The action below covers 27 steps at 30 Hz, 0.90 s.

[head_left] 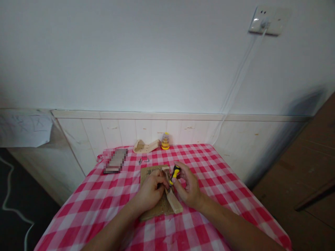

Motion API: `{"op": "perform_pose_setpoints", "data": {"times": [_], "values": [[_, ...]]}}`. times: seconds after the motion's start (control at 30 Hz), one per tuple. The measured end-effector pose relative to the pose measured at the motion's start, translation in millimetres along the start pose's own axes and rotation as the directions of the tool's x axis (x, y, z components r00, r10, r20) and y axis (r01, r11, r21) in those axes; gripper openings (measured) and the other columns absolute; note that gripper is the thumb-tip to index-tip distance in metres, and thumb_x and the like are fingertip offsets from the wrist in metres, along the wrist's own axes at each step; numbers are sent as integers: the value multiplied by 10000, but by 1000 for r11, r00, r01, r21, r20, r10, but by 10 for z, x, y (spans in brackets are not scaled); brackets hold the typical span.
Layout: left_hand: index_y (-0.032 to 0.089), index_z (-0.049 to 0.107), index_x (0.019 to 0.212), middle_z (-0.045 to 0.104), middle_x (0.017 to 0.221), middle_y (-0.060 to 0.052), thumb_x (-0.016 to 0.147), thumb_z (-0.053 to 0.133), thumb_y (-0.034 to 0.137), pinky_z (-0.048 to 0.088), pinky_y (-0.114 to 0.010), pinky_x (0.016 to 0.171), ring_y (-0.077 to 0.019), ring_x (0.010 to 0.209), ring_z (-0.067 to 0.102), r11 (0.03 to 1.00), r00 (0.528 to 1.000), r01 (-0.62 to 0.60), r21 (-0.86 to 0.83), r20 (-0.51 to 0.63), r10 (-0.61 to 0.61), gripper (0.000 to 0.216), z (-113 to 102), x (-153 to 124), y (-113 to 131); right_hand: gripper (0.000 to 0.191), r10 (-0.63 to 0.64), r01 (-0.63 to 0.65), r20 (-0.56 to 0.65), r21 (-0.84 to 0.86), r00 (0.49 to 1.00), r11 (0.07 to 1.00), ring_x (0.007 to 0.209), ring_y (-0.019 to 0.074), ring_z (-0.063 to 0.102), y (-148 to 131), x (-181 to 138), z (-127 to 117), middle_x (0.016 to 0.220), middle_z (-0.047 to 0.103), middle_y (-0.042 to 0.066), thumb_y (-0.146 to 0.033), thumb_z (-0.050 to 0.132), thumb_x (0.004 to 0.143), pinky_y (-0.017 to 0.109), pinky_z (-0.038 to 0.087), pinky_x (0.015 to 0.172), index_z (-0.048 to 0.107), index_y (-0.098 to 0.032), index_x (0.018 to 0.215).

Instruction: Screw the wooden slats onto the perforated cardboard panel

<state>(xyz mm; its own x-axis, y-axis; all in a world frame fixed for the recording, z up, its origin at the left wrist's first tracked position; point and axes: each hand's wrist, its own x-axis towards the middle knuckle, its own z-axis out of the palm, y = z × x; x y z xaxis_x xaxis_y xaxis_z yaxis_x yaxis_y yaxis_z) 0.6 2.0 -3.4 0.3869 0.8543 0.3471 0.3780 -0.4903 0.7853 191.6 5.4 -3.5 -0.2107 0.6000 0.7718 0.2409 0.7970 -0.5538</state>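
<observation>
My right hand (188, 186) is closed around a small yellow-and-black screwdriver (175, 173), its tip pointing down at a light wooden piece (175, 203). My left hand (151, 190) is closed in a pinch just beside the tip, pressing on the wooden piece; what the fingertips hold is too small to make out. Both hands work over a flat brown board (148, 173) lying on the red-and-white checked tablecloth (209, 174).
At the table's far edge lie a curved wooden part (146, 146) and a yellow screwdriver-bit jar (165, 141). A few small metal parts (143, 160) lie near the board, a blurred dark object (115, 160) at far left. A white wall with socket (268, 21) stands behind.
</observation>
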Motion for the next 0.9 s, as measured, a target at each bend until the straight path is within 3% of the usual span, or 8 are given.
{"op": "perform_pose_setpoints", "data": {"times": [0.43,0.67,0.77,0.9], "values": [[199,737,706,633,886,-47,788,525,7,475,-336,840,-204,925,618,1000,1000,14,20,7,-14,298,4,1,-15,530,42,-44,-39,-72,998,996,838,203,716,8,13,7,1065,722,65,-174,677,884,333,617,758,536,-266,1387],[196,715,711,646,881,-49,798,519,24,485,-330,833,-202,902,621,1000,1000,6,12,2,-6,275,-5,2,18,477,88,-92,-74,-46,993,995,787,189,689,27,-1,35,987,695,41,-208,694,872,292,595,683,556,-264,1326],[194,694,768,657,884,-47,816,520,44,494,-338,832,-207,893,634,999,999,32,22,-38,-31,235,-2,9,6,455,88,-93,-100,-43,991,995,756,175,676,49,-4,29,958,683,34,-224,688,891,283,595,675,549,-254,1323],[196,692,917,690,953,-58,834,511,53,503,-370,861,-230,935,642,993,987,88,84,-142,-76,245,15,21,-40,477,124,-134,-166,-51,978,990,831,184,699,112,11,34,1071,694,70,-240,680,923,308,618,736,526,-247,1374]]}}
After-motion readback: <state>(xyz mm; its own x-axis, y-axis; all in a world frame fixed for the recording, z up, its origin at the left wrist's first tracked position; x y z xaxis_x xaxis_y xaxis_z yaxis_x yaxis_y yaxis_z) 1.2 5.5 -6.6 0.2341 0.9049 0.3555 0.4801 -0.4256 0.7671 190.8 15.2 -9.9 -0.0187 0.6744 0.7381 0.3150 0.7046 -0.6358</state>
